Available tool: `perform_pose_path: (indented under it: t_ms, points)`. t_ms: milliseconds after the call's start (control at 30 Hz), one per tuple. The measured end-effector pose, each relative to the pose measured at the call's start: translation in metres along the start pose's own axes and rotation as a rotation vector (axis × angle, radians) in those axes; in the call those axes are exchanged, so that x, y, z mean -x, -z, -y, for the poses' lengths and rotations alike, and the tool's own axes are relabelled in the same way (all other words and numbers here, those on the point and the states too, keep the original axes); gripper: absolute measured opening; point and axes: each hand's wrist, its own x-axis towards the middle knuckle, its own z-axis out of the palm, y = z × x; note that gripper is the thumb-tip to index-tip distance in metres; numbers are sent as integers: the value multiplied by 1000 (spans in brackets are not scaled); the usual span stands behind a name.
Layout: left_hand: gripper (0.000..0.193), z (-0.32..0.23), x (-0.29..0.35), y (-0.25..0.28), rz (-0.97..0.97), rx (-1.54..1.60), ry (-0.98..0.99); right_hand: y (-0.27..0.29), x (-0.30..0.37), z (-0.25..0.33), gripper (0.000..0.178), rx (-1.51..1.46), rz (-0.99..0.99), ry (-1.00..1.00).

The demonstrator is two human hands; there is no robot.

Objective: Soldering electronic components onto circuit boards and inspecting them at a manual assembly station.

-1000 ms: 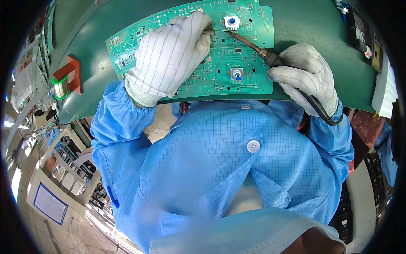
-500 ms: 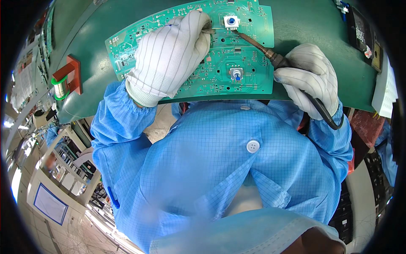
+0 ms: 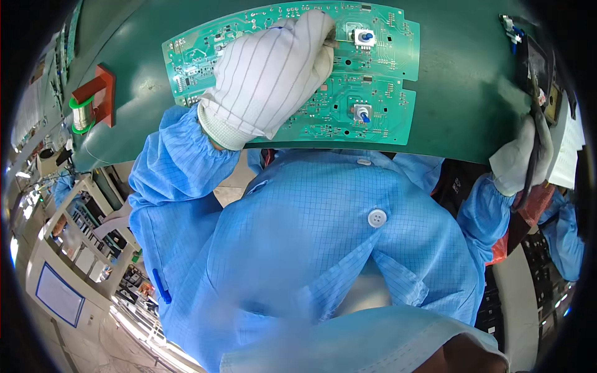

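Note:
A green circuit board [image 3: 388,62] lies on the bench, in two joined panels. Each panel carries a white square rotary switch with a blue shaft, an upper one [image 3: 364,38] and a lower one [image 3: 362,113]. My left hand [image 3: 273,74], in a white striped glove, rests over the board. Its fingertips are pinched beside the upper switch on what looks like a thin solder wire. Off the board at the far right, my gloved right hand [image 3: 522,155] is closed round a soldering iron [image 3: 533,146], whose tip end points away toward a dark tray.
A green bench mat [image 3: 460,118] lies under the board. On the left stands a solder spool [image 3: 83,116] on a red-brown holder [image 3: 107,99]. The dark tray [image 3: 536,65] sits at the right rim, near white paper sheets [image 3: 567,149].
My right hand has drawn the soldering iron away from the upper switch to the tray at the far right. The left hand stays pinched over the board. The view has shifted slightly.

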Motion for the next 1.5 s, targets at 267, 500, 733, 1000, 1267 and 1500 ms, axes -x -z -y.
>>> perform_pose_path:
  t_ms: [267, 500, 733, 1000, 1267, 1500]
  points:
    - [13, -1, -9, 1, -62, -37, -76, 0, -42, 41, 20, -1109, 391, -51]
    - [13, -2, 2, 4, -109, -68, -71, -14, -57, 66, 21, -1096, 445, 82]
    - [13, 2, -2, -2, -125, -87, -91, -16, -57, 71, 19, -1066, 429, 70]
    - [12, 12, 3, -15, -103, 76, -8, -12, -48, 58, 17, -1135, 362, -3]
    - [12, 24, -34, -19, -269, 85, -147, 9, -3, 17, 20, -708, -361, -571]
    - [15, 17, -42, 9, -316, 106, -180, 0, 3, -16, 25, -542, -200, -688]
